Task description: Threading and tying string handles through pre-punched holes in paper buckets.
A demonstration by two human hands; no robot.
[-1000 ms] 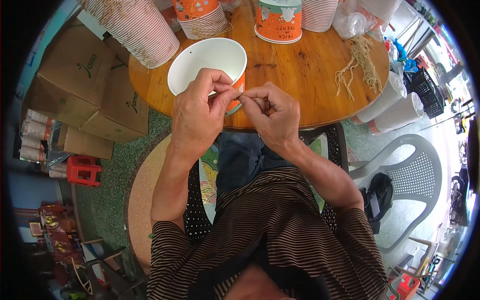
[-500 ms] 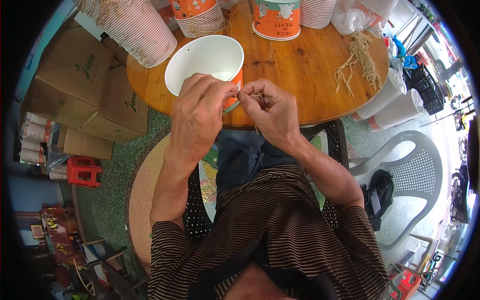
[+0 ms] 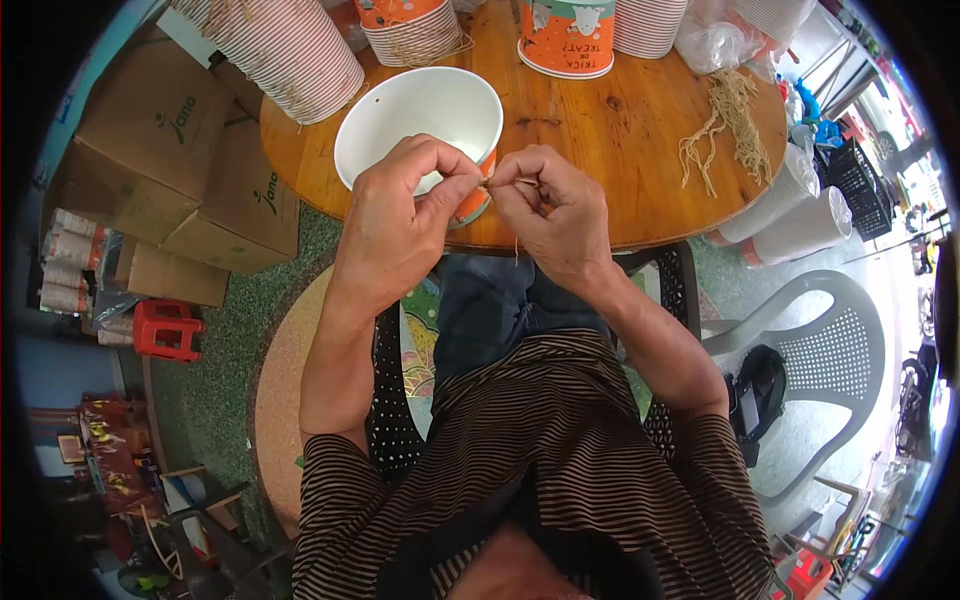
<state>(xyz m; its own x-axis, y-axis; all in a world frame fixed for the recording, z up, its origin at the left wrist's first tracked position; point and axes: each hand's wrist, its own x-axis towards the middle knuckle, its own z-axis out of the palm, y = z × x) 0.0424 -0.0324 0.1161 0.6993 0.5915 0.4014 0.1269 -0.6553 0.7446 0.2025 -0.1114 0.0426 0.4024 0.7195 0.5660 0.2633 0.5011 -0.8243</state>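
An orange paper bucket (image 3: 425, 105) with a white inside leans on the near edge of the table, its mouth tipped up toward me. A small hole shows near its far rim. My left hand (image 3: 400, 225) is in front of its mouth, thumb and forefinger pinched on a thin piece of twine (image 3: 517, 246) close to the bucket's right side. Close beside it, my right hand (image 3: 560, 215) has its fingers curled and pinched on the same twine. One loose end dangles below the right hand. The fingers hide where the twine meets the bucket.
The round wooden table (image 3: 580, 130) bears a stack of buckets (image 3: 285, 60) at left, an upside-down orange bucket (image 3: 567, 40) at the back and a bundle of loose twine (image 3: 740, 120) at right. Cardboard boxes (image 3: 150, 140) stand left; a grey plastic chair (image 3: 825, 350) stands right.
My left hand has turned, so its thumb and forefinger now show in a pinch. Both hands remain close together on the twine. The whole view has shifted slightly.
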